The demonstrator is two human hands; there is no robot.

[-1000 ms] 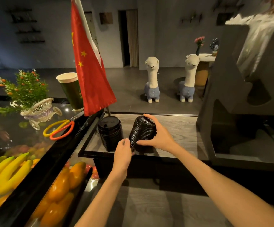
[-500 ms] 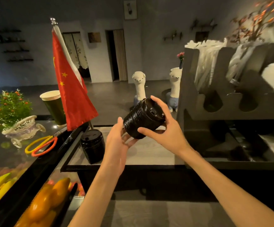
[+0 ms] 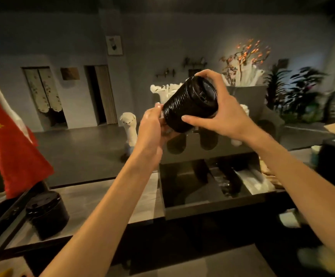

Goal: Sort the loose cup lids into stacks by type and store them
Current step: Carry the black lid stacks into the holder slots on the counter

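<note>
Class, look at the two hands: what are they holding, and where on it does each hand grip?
A tilted stack of black lids. The right hand grips its upper end, fingers round the top lid; the left hand supports its lower end.

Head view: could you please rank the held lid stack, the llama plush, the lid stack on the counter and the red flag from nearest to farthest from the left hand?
1. Held lid stack: touching the left hand, gripped at its far end by the right hand.
2. Llama plush: just left, on the floor behind.
3. Lid stack on the counter: lower left.
4. Red flag: far left; close to third.
</note>
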